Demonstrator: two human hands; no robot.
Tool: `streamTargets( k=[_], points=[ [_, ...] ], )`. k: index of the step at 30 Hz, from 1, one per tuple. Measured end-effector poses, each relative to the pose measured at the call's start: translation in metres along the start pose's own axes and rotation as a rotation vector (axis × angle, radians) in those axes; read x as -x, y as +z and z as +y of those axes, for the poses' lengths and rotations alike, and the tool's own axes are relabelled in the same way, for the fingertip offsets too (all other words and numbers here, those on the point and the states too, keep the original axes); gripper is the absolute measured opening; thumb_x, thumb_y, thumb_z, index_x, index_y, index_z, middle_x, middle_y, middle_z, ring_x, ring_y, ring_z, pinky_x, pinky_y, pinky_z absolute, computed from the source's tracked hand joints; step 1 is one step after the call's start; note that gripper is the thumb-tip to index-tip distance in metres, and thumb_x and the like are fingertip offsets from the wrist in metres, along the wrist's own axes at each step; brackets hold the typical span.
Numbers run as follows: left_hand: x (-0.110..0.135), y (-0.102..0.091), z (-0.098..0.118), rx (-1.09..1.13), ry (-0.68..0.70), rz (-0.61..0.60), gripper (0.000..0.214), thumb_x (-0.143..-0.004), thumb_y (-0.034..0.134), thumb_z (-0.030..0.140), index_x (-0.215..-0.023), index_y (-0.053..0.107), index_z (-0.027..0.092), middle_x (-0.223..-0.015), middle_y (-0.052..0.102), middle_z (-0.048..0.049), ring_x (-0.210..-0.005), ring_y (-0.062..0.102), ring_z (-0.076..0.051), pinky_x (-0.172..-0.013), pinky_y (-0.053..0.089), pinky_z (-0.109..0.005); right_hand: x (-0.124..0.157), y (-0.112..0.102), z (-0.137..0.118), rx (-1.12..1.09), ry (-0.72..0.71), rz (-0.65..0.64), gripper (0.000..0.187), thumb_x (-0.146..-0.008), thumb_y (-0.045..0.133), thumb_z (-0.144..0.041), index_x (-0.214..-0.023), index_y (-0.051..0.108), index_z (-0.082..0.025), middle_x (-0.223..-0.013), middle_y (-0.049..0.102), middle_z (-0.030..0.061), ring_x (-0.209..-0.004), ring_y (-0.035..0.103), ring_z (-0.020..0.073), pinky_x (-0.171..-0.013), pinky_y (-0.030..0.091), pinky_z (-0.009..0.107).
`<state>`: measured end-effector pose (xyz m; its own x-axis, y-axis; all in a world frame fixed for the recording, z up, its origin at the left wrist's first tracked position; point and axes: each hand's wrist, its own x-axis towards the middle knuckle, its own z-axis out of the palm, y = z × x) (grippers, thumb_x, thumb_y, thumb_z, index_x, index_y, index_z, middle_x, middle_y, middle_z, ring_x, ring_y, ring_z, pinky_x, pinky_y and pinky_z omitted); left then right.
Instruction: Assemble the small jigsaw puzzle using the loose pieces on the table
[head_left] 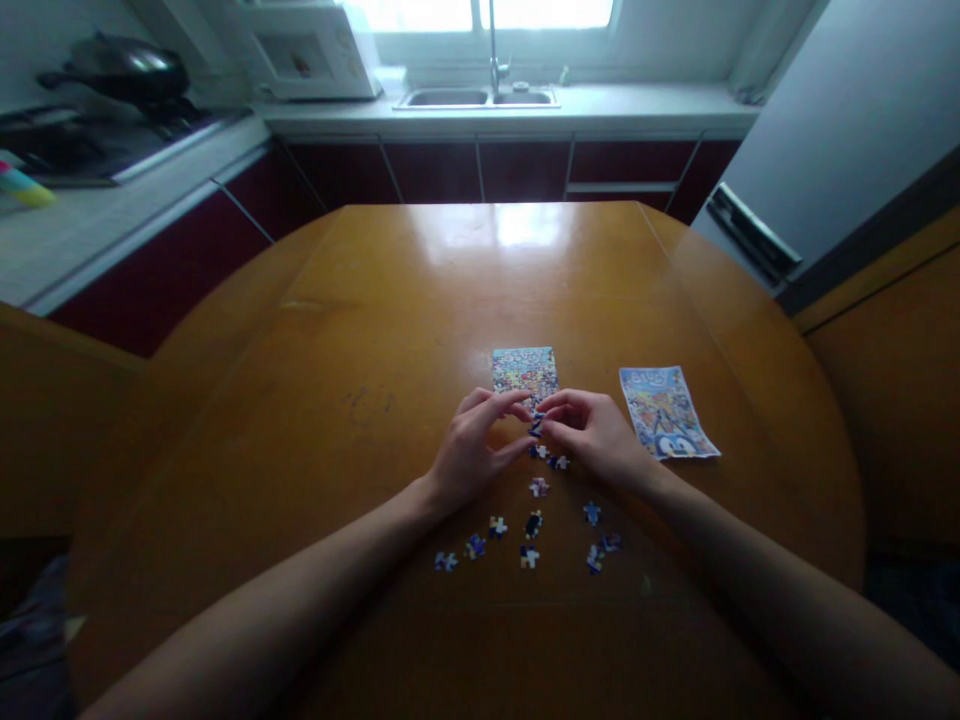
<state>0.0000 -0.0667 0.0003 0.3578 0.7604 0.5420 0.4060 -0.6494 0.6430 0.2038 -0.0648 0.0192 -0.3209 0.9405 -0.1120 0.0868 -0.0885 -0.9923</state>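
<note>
A partly assembled jigsaw puzzle [523, 368] lies in the middle of the wooden table, its near part hidden by my fingers. My right hand [596, 432] pinches a small puzzle piece [537, 421] between thumb and fingertips at the puzzle's near edge. On the other side, my left hand [476, 440] curves around with thumb and index finger apart, their tips close to that piece. Whether the left fingertips touch it is hard to tell. Just below the hands lie two loose pieces, one with white and dark patches [559, 462].
Several loose puzzle pieces [529, 556] are scattered on the near part of the table [375, 300]. A printed picture sheet [667, 412] with a penguin lies to the right. Beyond stand a counter with a sink [450, 98], a microwave [307, 50] and a wok [120, 68] on the stove.
</note>
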Motion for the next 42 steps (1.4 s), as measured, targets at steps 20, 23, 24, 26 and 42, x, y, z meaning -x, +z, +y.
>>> streamTargets(
  k=[20,23,24,26,42],
  points=[
    [-0.002,-0.007,0.002,-0.445,-0.213,-0.107,0.019,-0.083,0.075,0.031,-0.100,0.069,0.024,-0.094,0.069,-0.0020,-0.094,0.057,-0.023,-0.083,0.042,-0.038,-0.007,-0.004,0.008,0.325,-0.157,0.182,0.015,-0.086,0.058,-0.020,-0.087,0.072,-0.018,-0.084,0.074,0.0058,-0.074,0.065,0.0181,-0.069,0.050,0.032],
    [-0.001,-0.007,0.006,-0.542,-0.259,-0.131,0.019,-0.083,0.074,0.038,-0.095,0.070,0.024,-0.094,0.065,-0.0037,-0.093,0.054,-0.024,-0.082,0.039,-0.039,-0.006,-0.004,0.008,0.343,-0.153,0.183,0.016,-0.086,0.057,-0.020,-0.087,0.072,-0.018,-0.082,0.074,0.0053,-0.070,0.065,0.0175,-0.066,0.049,0.032],
    [-0.001,-0.007,0.007,-0.555,-0.266,-0.139,0.019,-0.083,0.075,0.040,-0.093,0.071,0.024,-0.093,0.064,-0.0039,-0.092,0.054,-0.024,-0.082,0.039,-0.039,-0.006,-0.004,0.007,0.345,-0.150,0.185,0.015,-0.085,0.057,-0.020,-0.087,0.072,-0.018,-0.081,0.074,0.0054,-0.070,0.064,0.0175,-0.065,0.049,0.031],
    [0.000,-0.007,0.007,-0.562,-0.274,-0.156,0.020,-0.082,0.075,0.042,-0.090,0.071,0.025,-0.092,0.062,-0.0041,-0.092,0.052,-0.024,-0.081,0.038,-0.039,-0.006,-0.004,0.007,0.349,-0.150,0.187,0.015,-0.085,0.057,-0.020,-0.086,0.072,-0.018,-0.081,0.074,0.0056,-0.070,0.065,0.0178,-0.065,0.049,0.032],
    [0.003,-0.004,0.007,-0.402,-0.254,-0.159,0.008,-0.082,0.072,0.024,-0.089,0.068,0.023,-0.094,0.059,-0.0039,-0.095,0.051,-0.024,-0.084,0.042,-0.041,-0.007,-0.005,0.008,0.364,-0.138,0.159,0.015,-0.085,0.057,-0.021,-0.086,0.072,-0.019,-0.081,0.073,0.0048,-0.071,0.064,0.0184,-0.066,0.048,0.032]
  ],
)
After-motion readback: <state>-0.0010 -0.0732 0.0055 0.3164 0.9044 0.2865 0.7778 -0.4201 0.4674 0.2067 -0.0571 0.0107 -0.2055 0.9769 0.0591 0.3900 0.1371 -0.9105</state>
